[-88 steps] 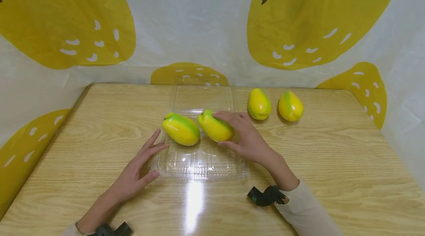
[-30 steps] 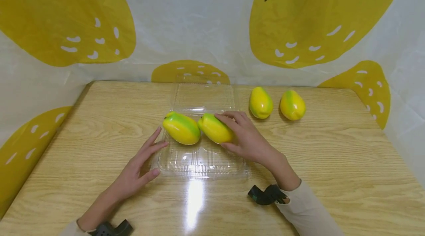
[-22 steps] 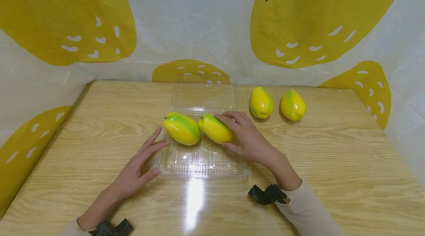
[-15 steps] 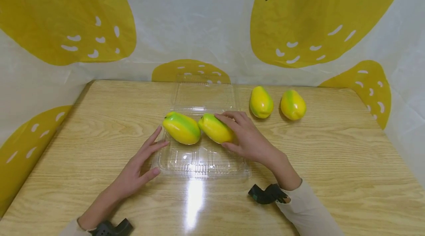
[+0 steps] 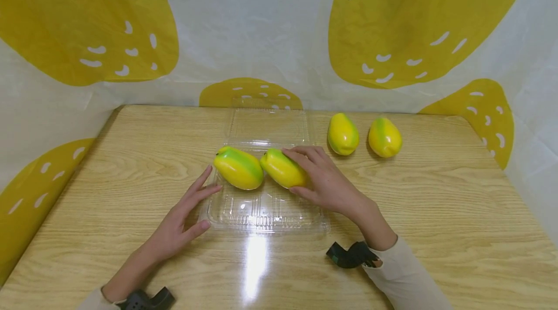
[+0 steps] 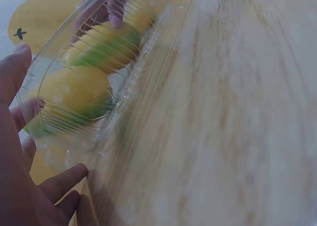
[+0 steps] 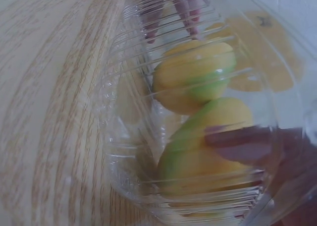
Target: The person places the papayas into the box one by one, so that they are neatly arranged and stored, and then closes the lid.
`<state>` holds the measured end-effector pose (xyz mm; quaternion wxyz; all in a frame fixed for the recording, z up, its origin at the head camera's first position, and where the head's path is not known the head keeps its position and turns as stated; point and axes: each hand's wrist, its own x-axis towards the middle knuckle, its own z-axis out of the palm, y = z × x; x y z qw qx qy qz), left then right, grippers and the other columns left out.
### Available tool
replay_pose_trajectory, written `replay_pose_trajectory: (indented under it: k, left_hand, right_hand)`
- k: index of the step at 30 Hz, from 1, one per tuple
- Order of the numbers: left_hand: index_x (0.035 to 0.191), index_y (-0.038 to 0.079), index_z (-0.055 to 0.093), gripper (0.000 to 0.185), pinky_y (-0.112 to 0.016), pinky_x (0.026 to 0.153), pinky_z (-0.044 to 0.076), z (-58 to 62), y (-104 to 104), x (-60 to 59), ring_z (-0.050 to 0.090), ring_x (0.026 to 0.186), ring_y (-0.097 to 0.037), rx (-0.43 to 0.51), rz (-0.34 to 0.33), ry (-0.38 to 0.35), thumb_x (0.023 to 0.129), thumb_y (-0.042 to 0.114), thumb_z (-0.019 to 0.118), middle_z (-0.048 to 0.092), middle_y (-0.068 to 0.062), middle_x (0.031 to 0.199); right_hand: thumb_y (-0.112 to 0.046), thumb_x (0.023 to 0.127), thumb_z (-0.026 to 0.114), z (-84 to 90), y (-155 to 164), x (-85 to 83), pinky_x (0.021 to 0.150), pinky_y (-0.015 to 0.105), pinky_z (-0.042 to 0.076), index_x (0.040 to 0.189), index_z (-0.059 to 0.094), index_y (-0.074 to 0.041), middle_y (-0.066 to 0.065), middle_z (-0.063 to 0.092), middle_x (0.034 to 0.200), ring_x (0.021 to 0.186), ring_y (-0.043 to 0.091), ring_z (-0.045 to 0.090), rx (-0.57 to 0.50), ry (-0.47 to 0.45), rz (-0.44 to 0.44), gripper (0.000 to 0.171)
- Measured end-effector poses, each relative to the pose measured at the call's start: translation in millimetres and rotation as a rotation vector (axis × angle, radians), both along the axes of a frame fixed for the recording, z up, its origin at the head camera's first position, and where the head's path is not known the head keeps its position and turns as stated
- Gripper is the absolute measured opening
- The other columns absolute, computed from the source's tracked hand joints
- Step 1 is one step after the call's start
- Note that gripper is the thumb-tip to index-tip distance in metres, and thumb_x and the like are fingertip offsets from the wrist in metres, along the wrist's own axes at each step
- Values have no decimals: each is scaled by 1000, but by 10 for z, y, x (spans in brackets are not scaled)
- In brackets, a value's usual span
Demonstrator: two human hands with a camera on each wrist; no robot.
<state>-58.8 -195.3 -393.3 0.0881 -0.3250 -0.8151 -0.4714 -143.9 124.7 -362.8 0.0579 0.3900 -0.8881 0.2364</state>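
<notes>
Watching remotely, I see the right hand (image 5: pixel 327 181), fingers holding one fruit (image 5: pixel 281 170) in the clear container (image 5: pixel 270 228), just beside a second fruit (image 5: pixel 240 168), and the left hand (image 5: pixel 176 225), fingers spread wide at the container's edge, presumably steadying it.

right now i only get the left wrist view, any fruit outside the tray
Observer: Yes, two fruits sit on the table, to the right of the tray.
Operator: are those two touching
Observer: No, the head view shows bare table between them.
Operator: is the lid open, can't make it out
Observer: Yes, the lid is folded back on the tray's far side.
</notes>
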Motion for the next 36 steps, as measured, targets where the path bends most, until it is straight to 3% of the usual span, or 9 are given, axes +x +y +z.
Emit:
replay_pose_trajectory:
  k: [4,12,14,18,21,31,36]
  left_hand:
    - [129,-1,42,51,-54,98,16,46,20,18,14,130,-40,2,2,-2,88,27,55,13,-22,144]
    - [132,5,41,56,-61,94,16,-219,-93,-66,13,132,-35,-18,9,1,86,35,56,11,-17,146]
    - [131,3,41,55,-65,92,16,-159,-69,-49,13,131,-37,-8,6,-6,86,31,56,11,-19,146]
    - [131,3,41,55,-66,91,15,-149,-62,-47,12,131,-37,-3,0,-7,86,31,56,11,-19,146]
    - [132,5,40,57,-64,93,15,-235,-96,-75,12,132,-35,-8,-2,-2,86,35,56,10,-17,146]
    - [131,3,41,57,-57,96,16,-251,-108,-69,12,131,-36,-4,-5,0,86,33,57,11,-18,146]
    - [131,4,41,57,-56,97,15,-252,-105,-73,12,132,-35,-8,-5,-4,86,33,57,11,-17,146]
  right_hand:
    - [-30,77,68,11,-4,1,98,36,28,139,31,-19,1,34,134,121,19,30,-11,2,2,73]
    - [-31,79,67,33,-3,8,98,36,29,137,33,-17,2,33,135,122,18,30,-24,-1,-8,69]
    - [-31,79,66,48,-2,11,98,36,29,137,34,-17,2,32,135,122,18,29,-31,-6,-12,67]
    - [-32,81,65,101,14,29,97,36,31,137,34,-18,2,32,135,123,18,29,-61,-20,-38,66]
    - [-31,82,64,167,56,40,96,37,32,137,33,-18,3,32,135,122,18,31,-110,-23,-60,65]
    - [-26,83,63,299,234,5,88,39,38,134,39,-13,2,38,132,117,19,37,-214,27,-107,58]
    - [-23,82,65,324,335,-22,82,36,42,133,41,-13,2,41,129,103,18,47,-268,37,-126,57]
